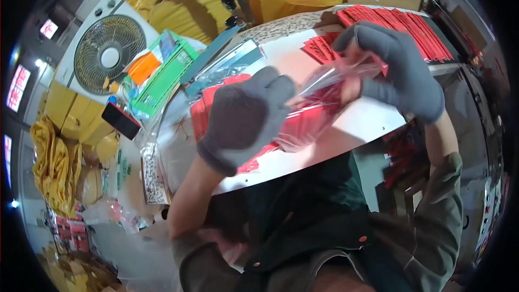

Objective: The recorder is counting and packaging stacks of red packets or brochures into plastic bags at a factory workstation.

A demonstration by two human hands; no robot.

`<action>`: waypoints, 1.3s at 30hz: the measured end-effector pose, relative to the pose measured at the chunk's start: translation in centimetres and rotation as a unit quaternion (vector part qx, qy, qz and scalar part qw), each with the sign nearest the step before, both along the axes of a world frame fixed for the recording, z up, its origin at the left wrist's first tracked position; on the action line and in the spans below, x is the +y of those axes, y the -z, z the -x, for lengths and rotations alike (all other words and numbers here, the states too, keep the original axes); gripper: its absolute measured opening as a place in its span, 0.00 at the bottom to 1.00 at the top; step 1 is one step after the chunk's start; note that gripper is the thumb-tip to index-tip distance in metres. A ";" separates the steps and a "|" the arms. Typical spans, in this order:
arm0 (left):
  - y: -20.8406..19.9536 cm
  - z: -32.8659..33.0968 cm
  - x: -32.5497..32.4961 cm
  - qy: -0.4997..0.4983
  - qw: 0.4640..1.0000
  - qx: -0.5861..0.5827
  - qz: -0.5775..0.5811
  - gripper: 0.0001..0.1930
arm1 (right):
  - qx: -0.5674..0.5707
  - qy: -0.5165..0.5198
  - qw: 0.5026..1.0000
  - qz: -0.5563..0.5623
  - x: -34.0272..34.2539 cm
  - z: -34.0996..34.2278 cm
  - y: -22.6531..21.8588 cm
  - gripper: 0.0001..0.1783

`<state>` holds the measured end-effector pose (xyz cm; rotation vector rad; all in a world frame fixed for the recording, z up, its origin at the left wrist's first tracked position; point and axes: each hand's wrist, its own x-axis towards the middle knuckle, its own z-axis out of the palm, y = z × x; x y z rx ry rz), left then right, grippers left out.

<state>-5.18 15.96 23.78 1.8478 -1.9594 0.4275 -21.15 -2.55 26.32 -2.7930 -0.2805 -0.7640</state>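
Observation:
Over the white tabletop (373,130), a clear plastic bag (308,130) with flat red pieces in it stretches between my hands. My left hand (243,116), in a grey glove with bare fingertips, is closed at the bag's left side. Gloved the same way, my right hand (397,70) pinches the bag's upper right end between thumb and fingers. Flat red pieces (200,116) lie beside my left hand, partly hidden by it. Behind the bag, more red pieces (321,48) with dark markings are fanned out on the table.
Rows of red pieces (400,24) stand at the back right. A green tray (162,73) holding an orange item is at the left, near a phone (121,120) and a white box fan (110,57). Yellow sacks (186,13) are piled behind the table.

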 end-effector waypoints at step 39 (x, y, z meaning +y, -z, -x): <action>23.6 -22.5 -3.2 -0.102 0.582 0.797 0.127 0.22 | -0.009 0.223 0.968 -0.116 -10.0 -38.3 20.5 0.13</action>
